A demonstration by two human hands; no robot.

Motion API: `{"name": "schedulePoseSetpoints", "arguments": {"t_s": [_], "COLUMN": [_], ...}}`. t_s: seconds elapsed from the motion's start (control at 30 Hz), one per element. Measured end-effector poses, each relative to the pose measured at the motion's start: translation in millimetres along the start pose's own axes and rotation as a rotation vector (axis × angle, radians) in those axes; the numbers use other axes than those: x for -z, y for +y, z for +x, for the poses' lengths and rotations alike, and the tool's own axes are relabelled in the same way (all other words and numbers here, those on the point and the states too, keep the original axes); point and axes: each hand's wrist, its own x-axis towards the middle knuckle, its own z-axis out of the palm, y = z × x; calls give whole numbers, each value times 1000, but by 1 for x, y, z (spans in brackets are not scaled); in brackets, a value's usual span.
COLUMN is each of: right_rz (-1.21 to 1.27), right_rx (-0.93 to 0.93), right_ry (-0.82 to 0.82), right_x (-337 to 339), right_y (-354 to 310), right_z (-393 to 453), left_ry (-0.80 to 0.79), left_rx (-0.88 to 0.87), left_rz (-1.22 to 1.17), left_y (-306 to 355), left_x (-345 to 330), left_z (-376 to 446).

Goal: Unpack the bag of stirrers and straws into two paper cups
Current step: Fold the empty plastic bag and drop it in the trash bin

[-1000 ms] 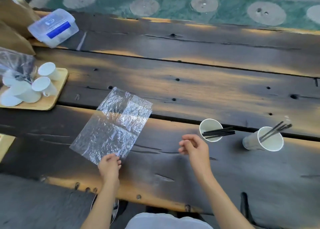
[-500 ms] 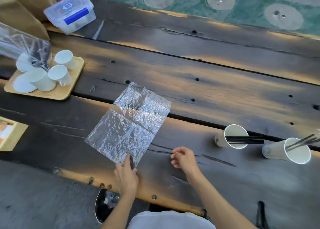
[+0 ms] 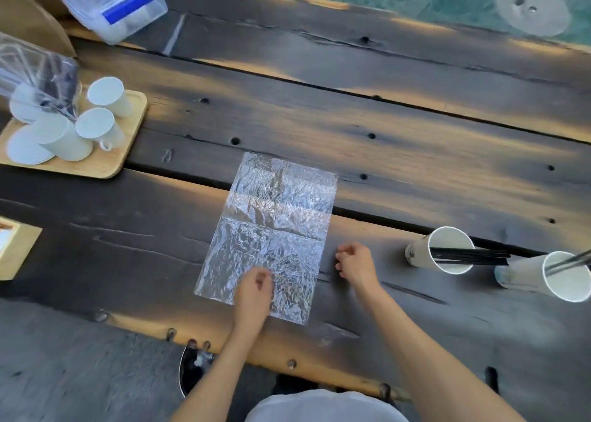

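Head view, near to far. My left hand (image 3: 254, 289) rests on the near edge of the crinkled clear plastic bag (image 3: 271, 230), fingers curled down onto the film; whether they pinch it or only press, I cannot tell. My right hand (image 3: 353, 263) sits loosely closed and empty just beside the bag's edge at 3 o'clock. A second ago the bag lay skewed toward 10 o'clock; now it lies squarer in front of me, flat, with nothing visible inside. I judge the unpacking done and only tidying left.

At 3 o'clock, well apart from my hands, two white paper cups lean on the dark weathered plank table (image 3: 415, 127). The nearer-in cup (image 3: 446, 250) holds thin black stirrers (image 3: 470, 257) jutting past its rim. The outer cup (image 3: 550, 276) holds darker straws (image 3: 572, 262), partly cut off by the frame edge.

At 10 o'clock, a pale wooden tray (image 3: 128, 134) carries upturned white cups (image 3: 96, 127) and another clear bag (image 3: 35, 73). At 11 o'clock, farthest, a clear lidded plastic box with a blue label (image 3: 118, 4).
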Motion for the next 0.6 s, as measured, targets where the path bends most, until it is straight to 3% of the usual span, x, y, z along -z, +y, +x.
{"name": "schedulePoseSetpoints", "arguments": {"t_s": [0.07, 0.1, 0.3, 0.47, 0.6], "right_rz": [4, 14, 57, -48, -260], "right_rx": [-8, -14, -27, -39, -95], "right_ry": [0, -2, 100, 191, 403], "right_x": [-4, -5, 17, 49, 63], "right_y": [-9, -15, -49, -69, -76], "right_z": [12, 18, 50, 87, 107], "left_ry": [144, 127, -167, -361, -139], "left_rx": [97, 136, 53, 192, 96], "left_rz": [64, 115, 161, -57, 4], "left_y": [-8, -11, 6, 35, 73], "left_x": [22, 27, -9, -18, 9], "left_z": [32, 43, 36, 36, 87]}}
